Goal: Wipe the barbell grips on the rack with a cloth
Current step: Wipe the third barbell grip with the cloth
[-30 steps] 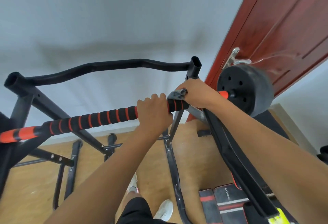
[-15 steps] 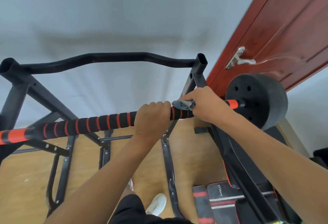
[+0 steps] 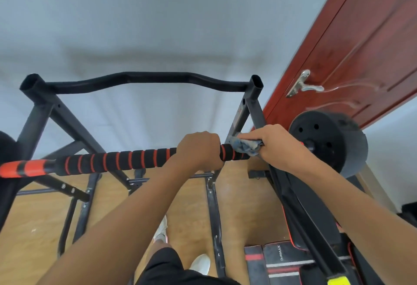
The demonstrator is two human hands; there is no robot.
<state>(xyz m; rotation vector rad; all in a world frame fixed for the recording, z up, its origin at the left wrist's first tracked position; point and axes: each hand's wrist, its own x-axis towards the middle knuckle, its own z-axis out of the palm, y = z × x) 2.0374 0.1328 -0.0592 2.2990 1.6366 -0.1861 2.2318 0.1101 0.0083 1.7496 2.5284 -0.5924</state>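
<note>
A barbell (image 3: 117,160) with a black foam grip ringed in orange lies across the black rack (image 3: 140,81). My left hand (image 3: 199,149) curls over the grip near its right end. Just to the right, my right hand (image 3: 278,147) holds a crumpled grey-blue cloth (image 3: 244,146) against the grip's right end. A black weight plate (image 3: 327,140) sits on the bar's right end, beyond my right hand. The bar's left end is orange and runs out of view.
A red wooden door with a metal handle (image 3: 301,85) stands close behind the weight plate. A black bench with red and white stripes (image 3: 284,260) lies at the lower right. Rack legs and crossbars stand on the wooden floor below, beside my white shoes (image 3: 199,262).
The view has shifted a little. My right hand with the cloth has slid slightly right along the grip, and more cloth shows beside it. My left hand keeps its hold.
</note>
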